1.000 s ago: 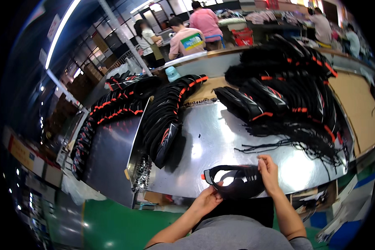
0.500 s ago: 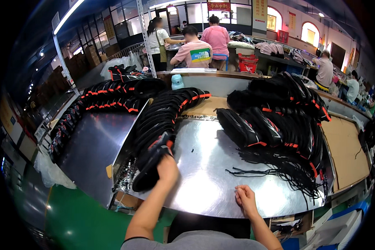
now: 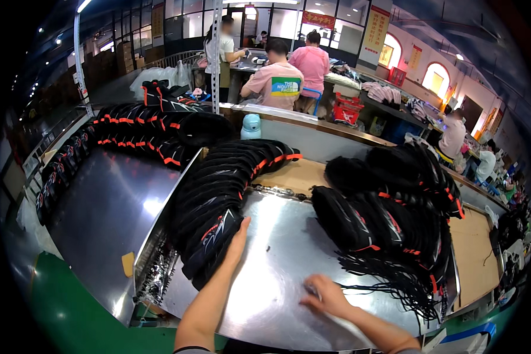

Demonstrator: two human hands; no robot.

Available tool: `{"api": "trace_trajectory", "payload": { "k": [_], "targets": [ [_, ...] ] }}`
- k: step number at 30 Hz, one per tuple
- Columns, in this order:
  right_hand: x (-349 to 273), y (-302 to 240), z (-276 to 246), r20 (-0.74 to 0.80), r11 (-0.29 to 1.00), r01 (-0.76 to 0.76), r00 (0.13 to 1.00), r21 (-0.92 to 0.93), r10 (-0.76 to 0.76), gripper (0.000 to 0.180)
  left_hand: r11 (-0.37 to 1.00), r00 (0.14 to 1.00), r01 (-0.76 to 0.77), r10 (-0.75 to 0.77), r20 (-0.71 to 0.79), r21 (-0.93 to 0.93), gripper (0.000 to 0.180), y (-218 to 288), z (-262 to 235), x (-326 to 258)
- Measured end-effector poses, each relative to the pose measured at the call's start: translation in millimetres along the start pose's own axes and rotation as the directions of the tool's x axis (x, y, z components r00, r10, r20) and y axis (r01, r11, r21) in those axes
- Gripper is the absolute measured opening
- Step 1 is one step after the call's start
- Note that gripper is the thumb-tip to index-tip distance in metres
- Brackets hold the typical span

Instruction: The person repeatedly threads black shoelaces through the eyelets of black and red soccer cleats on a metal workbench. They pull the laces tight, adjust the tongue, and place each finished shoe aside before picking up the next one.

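A curved row of black shoe uppers with orange tabs and grey and red markings leans across the left part of the metal table. My left hand rests against the right side of its nearest uppers, fingers stretched out along them and partly hidden. Over the bare metal to the right is my right hand, slightly blurred, with thumb and fingers apart and nothing visible in them. Beyond it lies a second pile of black uppers, with long black laces trailing from its near side.
More uppers line a lower metal surface on the left, past a raised metal edge. A light-blue bottle stands behind the row. Brown board covers the right side. Several people work at tables beyond.
My left hand has released the nearest upper, which now leans with the row, and lies along its side. The right hand has moved left and its fingers have spread. The view has shifted.
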State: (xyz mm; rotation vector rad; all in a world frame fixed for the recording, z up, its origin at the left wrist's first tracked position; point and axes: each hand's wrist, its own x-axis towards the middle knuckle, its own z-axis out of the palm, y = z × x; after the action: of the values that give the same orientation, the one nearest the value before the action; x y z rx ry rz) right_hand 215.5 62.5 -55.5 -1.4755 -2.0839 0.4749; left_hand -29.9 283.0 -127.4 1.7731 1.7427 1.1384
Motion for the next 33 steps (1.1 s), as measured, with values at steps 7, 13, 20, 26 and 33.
{"api": "trace_trajectory", "payload": {
  "k": [7,13,20,26,33],
  "targets": [
    [298.0,91.1,-12.3,-0.336,0.979,-0.125,0.926,0.161,0.173,0.089,0.963,0.951,0.105,-0.171,-0.258,-0.25,0.08,45.1,5.3,31.5],
    [430.2,151.1,18.2,-0.402,0.912,-0.374,0.818,0.169,0.41,0.116,0.999,0.961,-0.048,0.051,-0.272,0.018,0.061,25.3,5.4,47.1],
    [459.1,177.4,40.6,-0.492,0.958,-0.234,0.823,0.163,0.285,0.089,0.992,0.984,-0.088,0.1,-0.144,0.086,0.061,20.9,-1.1,52.5],
    [400.8,127.6,20.0,-0.577,0.993,-0.089,0.808,0.083,0.12,0.063,0.93,1.0,-0.011,0.015,0.007,-0.367,0.06,24.5,-6.1,43.3],
    [332.0,30.2,-58.7,-0.601,0.996,-0.056,0.8,-0.074,0.0,0.059,0.826,0.983,-0.178,0.171,-0.062,-0.535,0.051,72.9,-70.5,0.2]
  ]
}}
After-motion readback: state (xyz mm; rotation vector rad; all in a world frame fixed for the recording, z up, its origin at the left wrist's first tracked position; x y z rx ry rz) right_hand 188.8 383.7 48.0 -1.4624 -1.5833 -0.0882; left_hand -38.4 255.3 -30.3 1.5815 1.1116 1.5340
